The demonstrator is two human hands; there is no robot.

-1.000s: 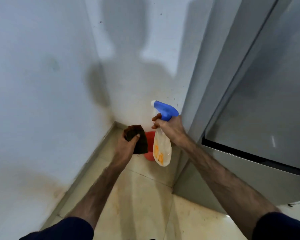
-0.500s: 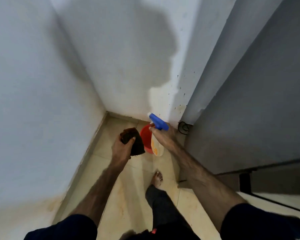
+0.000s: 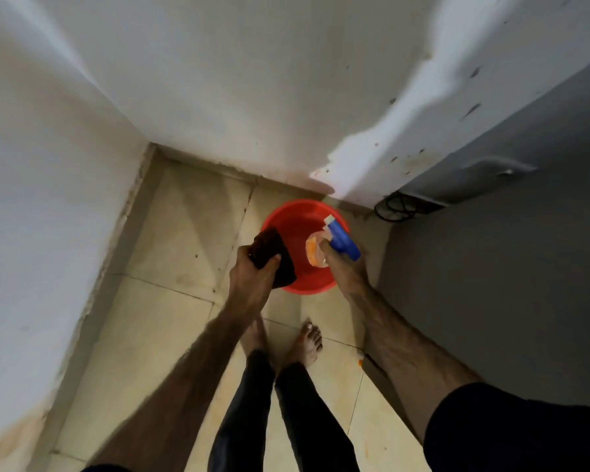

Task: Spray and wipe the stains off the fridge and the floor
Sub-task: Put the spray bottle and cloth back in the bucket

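My left hand (image 3: pixel 251 275) grips a dark brown cloth (image 3: pixel 273 255) over the left rim of a red basin (image 3: pixel 292 221). My right hand (image 3: pixel 346 270) holds a spray bottle (image 3: pixel 341 238) with a blue trigger head and a clear body with an orange label, hanging over the basin's right side. The grey fridge (image 3: pixel 511 267) fills the right side, its side panel next to my right arm. The beige tiled floor (image 3: pixel 184 233) shows faint orange stains, with an orange speck (image 3: pixel 360 362) near the fridge's base.
White walls (image 3: pixel 48 199) meet in a corner behind the basin, with brownish marks low on the back wall. A black cable coil (image 3: pixel 394 206) lies at the fridge's rear corner. My bare feet (image 3: pixel 307 342) stand on the tiles just before the basin.
The view has tilted down toward the floor. Both hands lowered with the cloth and bottle to just above the red basin, which now shows fully along with both feet.
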